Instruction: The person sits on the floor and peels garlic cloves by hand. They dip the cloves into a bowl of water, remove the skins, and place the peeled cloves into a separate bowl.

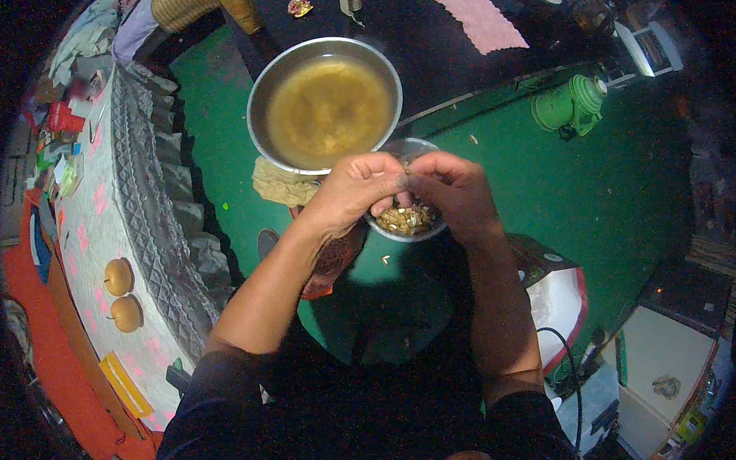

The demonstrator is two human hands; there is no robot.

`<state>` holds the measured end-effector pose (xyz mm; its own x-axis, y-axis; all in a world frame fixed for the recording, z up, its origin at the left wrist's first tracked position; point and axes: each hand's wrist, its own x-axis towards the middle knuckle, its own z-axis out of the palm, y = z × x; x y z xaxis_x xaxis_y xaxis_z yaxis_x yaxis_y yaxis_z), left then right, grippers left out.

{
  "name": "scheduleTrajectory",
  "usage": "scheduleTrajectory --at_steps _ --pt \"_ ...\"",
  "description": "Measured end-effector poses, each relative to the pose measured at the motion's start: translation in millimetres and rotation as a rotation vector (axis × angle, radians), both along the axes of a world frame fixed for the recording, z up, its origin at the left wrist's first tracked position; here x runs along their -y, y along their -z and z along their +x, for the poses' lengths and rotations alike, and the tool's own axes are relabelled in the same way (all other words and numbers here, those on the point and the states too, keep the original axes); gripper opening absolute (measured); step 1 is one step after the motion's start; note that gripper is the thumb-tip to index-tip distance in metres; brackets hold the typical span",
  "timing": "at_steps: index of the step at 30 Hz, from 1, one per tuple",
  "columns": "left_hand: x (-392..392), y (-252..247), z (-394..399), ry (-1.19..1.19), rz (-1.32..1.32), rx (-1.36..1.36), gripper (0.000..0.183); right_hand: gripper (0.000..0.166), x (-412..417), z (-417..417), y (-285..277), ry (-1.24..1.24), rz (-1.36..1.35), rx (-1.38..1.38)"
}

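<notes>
Both hands meet fingertip to fingertip over a metal bowl (406, 233) that holds brownish, shell-like bits with some whitish pieces. My left hand (366, 184) and my right hand (455, 190) pinch one small, dark item (407, 167) between thumbs and forefingers; it is too small to name. Just beyond them, a large metal basin (262, 150) holds cloudy yellow-brown liquid (330, 112). Under the basin's near left edge a crumpled yellowish cloth (281, 183) shows. My hands cover the middle of the smaller bowl.
A dark table (409, 22) with a pink cloth (479, 20) stands ahead. On the green floor (524, 182) at right is a green thermos flask (567, 104). At left, two round yellow-brown pears (120, 277) lie on a patterned tablecloth (101, 239). A white-and-red sack (559, 308) is near my right arm.
</notes>
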<state>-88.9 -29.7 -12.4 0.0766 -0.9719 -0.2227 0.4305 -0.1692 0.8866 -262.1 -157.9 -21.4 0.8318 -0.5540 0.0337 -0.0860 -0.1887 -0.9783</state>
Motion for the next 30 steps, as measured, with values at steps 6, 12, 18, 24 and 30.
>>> scheduleTrajectory --at_steps 6,12,18,24,30 --pt "3 0 -4 -0.003 -0.019 -0.067 0.02 0.01 -2 -1 -9 0.002 -0.063 0.004" --pt "3 6 -3 0.025 -0.001 -0.117 0.019 0.009 0 -2 -8 0.017 -0.069 -0.054" --pt "3 -1 -3 0.032 0.039 0.004 0.017 0.009 0 -5 -19 0.071 0.052 -0.033" --pt "1 -6 -13 -0.087 -0.035 0.639 0.02 0.008 0 -5 -19 0.076 -0.05 -0.074" --pt "-10 -16 -1 -0.014 -0.147 0.933 0.018 0.009 13 -11 -12 0.055 -0.445 -0.129"
